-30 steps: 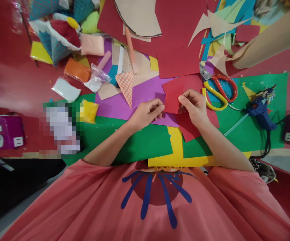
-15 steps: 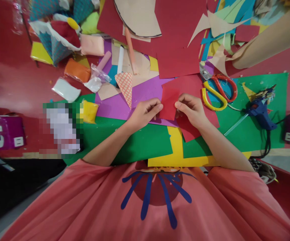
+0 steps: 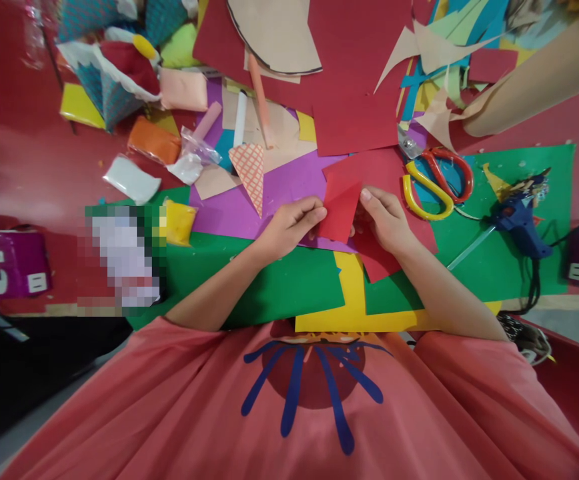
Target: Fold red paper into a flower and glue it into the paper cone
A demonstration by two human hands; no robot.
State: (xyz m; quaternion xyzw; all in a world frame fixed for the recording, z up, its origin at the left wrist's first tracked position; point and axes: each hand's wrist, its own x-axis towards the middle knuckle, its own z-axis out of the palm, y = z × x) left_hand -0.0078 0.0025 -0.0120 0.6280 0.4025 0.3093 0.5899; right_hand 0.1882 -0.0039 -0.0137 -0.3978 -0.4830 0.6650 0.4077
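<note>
A small piece of red paper [image 3: 338, 212] is held up between my two hands. My left hand [image 3: 294, 227] pinches its left edge between thumb and fingers. My right hand [image 3: 382, 217] is at its right edge, thumb raised near the upper corner and fingers partly hidden behind. Beneath it lies a larger red sheet [image 3: 387, 257] on purple paper [image 3: 289, 183]. Left of the red piece rests a small paper cone with a red lattice pattern [image 3: 250, 175]. Scissors [image 3: 434, 183] with yellow and red handles lie just right of my right hand.
A blue glue gun [image 3: 522, 223] with a glue stick sits on green paper [image 3: 554, 180] at right. Several clay packets, such as an orange one [image 3: 154, 140], lie at left beside a decorated cone [image 3: 114, 80]. A tan paper roll [image 3: 534, 83] stretches across the upper right.
My right thumb has moved slightly up and right along the red paper's edge. The paper has tilted, showing more of its face. My left hand has hardly moved.
</note>
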